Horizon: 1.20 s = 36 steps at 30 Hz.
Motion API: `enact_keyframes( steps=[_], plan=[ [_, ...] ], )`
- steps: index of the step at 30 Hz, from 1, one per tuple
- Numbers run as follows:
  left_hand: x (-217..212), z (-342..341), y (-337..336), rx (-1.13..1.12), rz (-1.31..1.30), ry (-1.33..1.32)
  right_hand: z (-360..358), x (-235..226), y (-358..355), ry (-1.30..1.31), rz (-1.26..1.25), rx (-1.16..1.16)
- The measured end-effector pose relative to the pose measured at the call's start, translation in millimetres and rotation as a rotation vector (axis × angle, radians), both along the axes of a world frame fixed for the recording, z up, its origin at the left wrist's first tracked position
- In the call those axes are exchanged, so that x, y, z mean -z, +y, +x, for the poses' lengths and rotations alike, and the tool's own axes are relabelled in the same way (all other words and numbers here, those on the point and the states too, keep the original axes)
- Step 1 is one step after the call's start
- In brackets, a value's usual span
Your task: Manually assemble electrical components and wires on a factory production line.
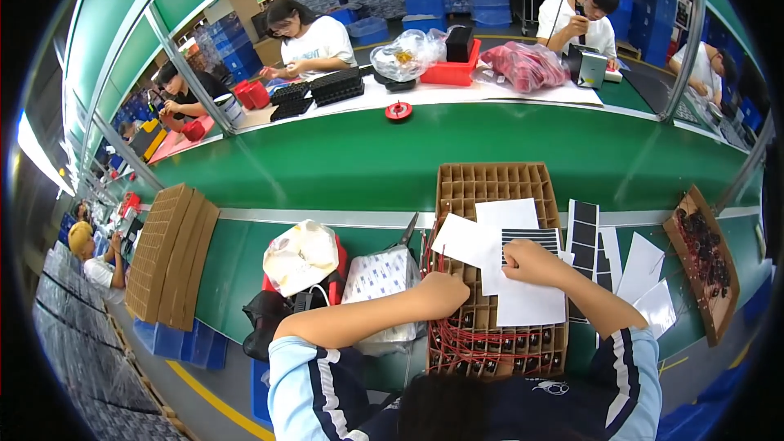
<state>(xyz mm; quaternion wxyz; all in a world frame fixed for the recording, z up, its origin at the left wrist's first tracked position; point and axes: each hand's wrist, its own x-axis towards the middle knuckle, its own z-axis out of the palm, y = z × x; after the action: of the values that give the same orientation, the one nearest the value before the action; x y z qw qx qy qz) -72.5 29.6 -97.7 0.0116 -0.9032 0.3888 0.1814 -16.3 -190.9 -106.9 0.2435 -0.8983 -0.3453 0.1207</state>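
A brown cardboard divider tray lies in front of me, its near cells holding small black parts with red wires. My left hand is closed above the tray's left side, near the wires; whatever its fingers hold is hidden. Loose white sheets cover the middle of the tray. My right hand is closed over a white sheet with black strips, fingers bent down against it. I cannot make out what is between those fingers.
Scissors and a printed plastic bag lie left of the tray, near a red bin with a white bag. More black-panelled sheets lie right, before a cardboard box of dark parts. Across the green belt, people work.
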Motion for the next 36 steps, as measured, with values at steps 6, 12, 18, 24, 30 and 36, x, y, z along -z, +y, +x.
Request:
enact_keyframes(
  steps=[6, 12, 18, 24, 30, 36],
  plan=[
    [7, -8, 3, 0.010, -0.060, -0.141, -5, -8, 6, 0.025, 0.066, 0.042],
    [-1, -11, 5, 0.130, -0.158, -0.122, -7, -6, 2, 0.065, 0.134, 0.079],
    [2, -22, 1, 0.032, -0.127, -0.129, -3, -6, -1, 0.131, 0.119, 0.066],
    [-9, -11, 2, 0.012, -0.069, 0.054, 3, -3, -8, 0.212, 0.126, 0.078],
    [-16, -9, 2, -0.067, -0.094, 0.042, 8, -7, -15, 0.354, 0.148, 0.101],
    [-12, 5, 9, 0.002, -0.575, -0.418, 12, -7, -17, 0.458, 0.220, 0.105]
  ],
)
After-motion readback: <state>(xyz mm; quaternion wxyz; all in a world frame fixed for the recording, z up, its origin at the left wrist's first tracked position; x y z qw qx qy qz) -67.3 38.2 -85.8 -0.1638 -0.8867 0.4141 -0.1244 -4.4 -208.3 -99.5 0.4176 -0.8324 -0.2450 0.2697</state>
